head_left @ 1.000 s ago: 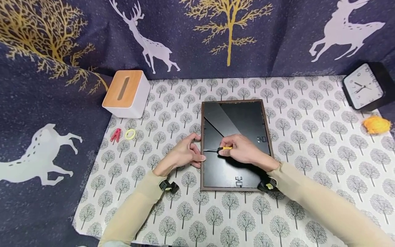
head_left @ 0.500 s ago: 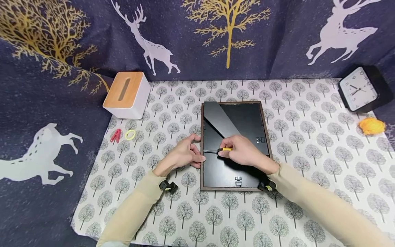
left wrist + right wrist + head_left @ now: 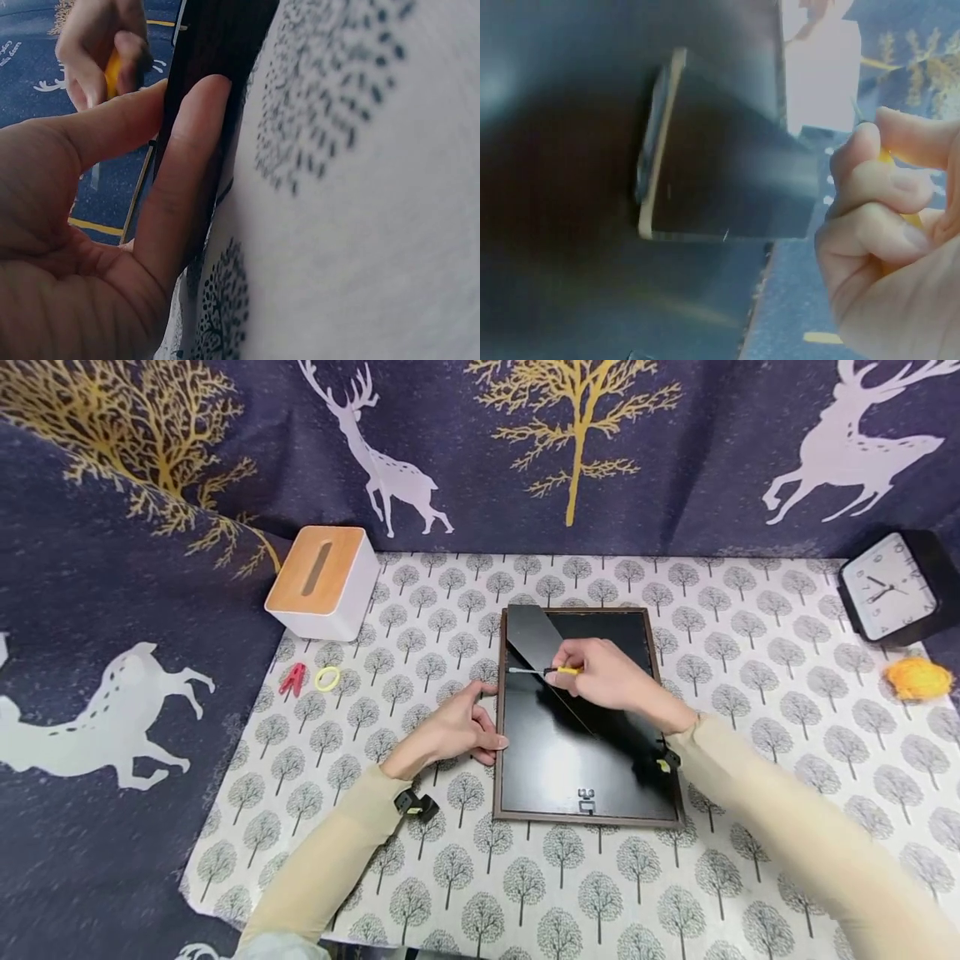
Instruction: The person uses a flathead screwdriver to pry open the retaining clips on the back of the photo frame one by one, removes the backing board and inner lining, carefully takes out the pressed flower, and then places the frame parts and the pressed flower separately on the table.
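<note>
From the head view, I see a picture frame (image 3: pixel 547 768) lying on the tree-print cloth (image 3: pixel 420 935), just right of the middle of the picture, with its dark backing up. A dark flap (image 3: pixel 534 627) slants from its upper left corner towards the middle, and a small metal fitting (image 3: pixel 587 802) sits near its bottom edge. The right hand (image 3: pixel 603 677) grips the screwdriver (image 3: pixel 553 672), its shaft pointing left over the backing to just inside the left border; I can't tell whether the tip touches. The left hand (image 3: pixel 457 727) grasps nothing fully: its thumb and forefinger press against the frame's left side. At the upper left stands a wood-topped tissue box (image 3: pixel 341 585), with a red clip (image 3: pixel 294 679) and a yellow ring (image 3: pixel 318 680) below it. At the right edge are a black clock (image 3: pixel 891 587) and an orange bundle (image 3: pixel 918 678).

From the left wrist, the left hand fills the lower left, one finger laid straight along the frame's dark side and another digit's tip against its edge. The right hand shows at the upper left, round a yellow handle.

From the right wrist, the right hand's fingers curl around the yellow handle at the right; in the middle, the flap stands out from the backing, rather blurred.
</note>
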`<state>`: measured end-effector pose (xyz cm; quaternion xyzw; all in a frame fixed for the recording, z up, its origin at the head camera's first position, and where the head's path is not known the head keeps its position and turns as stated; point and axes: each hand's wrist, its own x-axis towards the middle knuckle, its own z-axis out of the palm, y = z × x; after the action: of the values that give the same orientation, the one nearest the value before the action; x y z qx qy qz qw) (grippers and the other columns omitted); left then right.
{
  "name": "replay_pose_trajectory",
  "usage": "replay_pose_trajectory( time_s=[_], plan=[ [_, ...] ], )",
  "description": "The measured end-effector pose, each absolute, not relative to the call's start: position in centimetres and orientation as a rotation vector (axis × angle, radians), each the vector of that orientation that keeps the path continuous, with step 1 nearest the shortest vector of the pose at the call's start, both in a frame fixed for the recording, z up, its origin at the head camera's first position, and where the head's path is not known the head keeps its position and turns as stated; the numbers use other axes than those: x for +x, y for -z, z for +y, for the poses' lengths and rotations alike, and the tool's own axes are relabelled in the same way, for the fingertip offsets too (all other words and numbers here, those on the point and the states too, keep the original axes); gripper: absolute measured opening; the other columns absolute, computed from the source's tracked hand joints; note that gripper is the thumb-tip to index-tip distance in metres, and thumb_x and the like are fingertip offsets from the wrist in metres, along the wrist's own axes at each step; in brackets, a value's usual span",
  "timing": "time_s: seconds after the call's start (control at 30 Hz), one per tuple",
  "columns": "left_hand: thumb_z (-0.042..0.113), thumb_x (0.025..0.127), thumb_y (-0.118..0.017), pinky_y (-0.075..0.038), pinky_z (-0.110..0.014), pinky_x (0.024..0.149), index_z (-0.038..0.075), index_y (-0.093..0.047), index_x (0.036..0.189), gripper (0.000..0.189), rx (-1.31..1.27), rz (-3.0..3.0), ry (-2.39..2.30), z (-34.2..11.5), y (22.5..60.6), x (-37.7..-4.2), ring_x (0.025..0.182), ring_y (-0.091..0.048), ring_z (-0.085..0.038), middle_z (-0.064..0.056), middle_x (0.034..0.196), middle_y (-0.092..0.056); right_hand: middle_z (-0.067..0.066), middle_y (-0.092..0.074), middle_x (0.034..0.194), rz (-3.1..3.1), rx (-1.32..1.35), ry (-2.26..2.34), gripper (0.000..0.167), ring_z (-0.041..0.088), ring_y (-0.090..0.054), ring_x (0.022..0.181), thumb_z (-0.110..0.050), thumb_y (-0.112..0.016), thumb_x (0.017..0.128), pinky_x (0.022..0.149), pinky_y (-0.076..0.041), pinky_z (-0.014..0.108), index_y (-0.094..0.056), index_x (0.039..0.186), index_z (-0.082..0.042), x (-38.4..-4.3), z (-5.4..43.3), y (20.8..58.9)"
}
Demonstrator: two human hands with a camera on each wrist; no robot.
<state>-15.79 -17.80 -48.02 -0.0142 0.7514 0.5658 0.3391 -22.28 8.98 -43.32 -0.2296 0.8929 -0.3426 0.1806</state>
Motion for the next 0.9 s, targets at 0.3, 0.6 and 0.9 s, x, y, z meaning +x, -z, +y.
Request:
replay_pose_trajectory(
  time_s=[0.3,0.6,0.9],
  plan=[
    [-0.004,0.088,-0.085,-0.075,-0.042,0.078,0.025,-0.012,0.176,0.118,-0.013,1.934,-1.470,-17.6,48.3,-16.3,0.074,-0.077,-0.026,-0.015,0.098,-0.074,-0.005,-0.066,0.066,2.522,-0.613,0.902,0.016,0.014,-0.060,0.064,-0.023,-0.072,0.102,0.076,-0.048,0.029,-0.069,0.089,-0.015,-24.8,8.7,45.3],
    [-0.005,0.089,-0.084,-0.075,-0.042,0.079,0.025,-0.010,0.177,0.119,0.000,1.916,-1.489,-17.9,48.6,-16.3,0.077,-0.078,-0.027,-0.017,0.098,-0.074,-0.005,-0.064,0.063,2.449,-0.572,0.935,0.017,0.016,-0.061,0.064,-0.020,-0.072,0.101,0.088,-0.048,0.032,-0.070,0.086,-0.014,-25.5,8.4,46.0],
    [-0.006,0.091,-0.082,-0.075,-0.041,0.081,0.025,-0.003,0.177,0.120,0.024,1.892,-1.495,-18.2,48.7,-16.3,0.078,-0.078,-0.025,-0.013,0.096,-0.073,-0.007,-0.053,0.065,2.369,-0.506,1.051,0.017,0.018,-0.052,0.067,-0.020,-0.073,0.101,0.081,-0.043,0.034,-0.066,0.089,-0.011,-25.7,8.1,46.4]
  ],
)
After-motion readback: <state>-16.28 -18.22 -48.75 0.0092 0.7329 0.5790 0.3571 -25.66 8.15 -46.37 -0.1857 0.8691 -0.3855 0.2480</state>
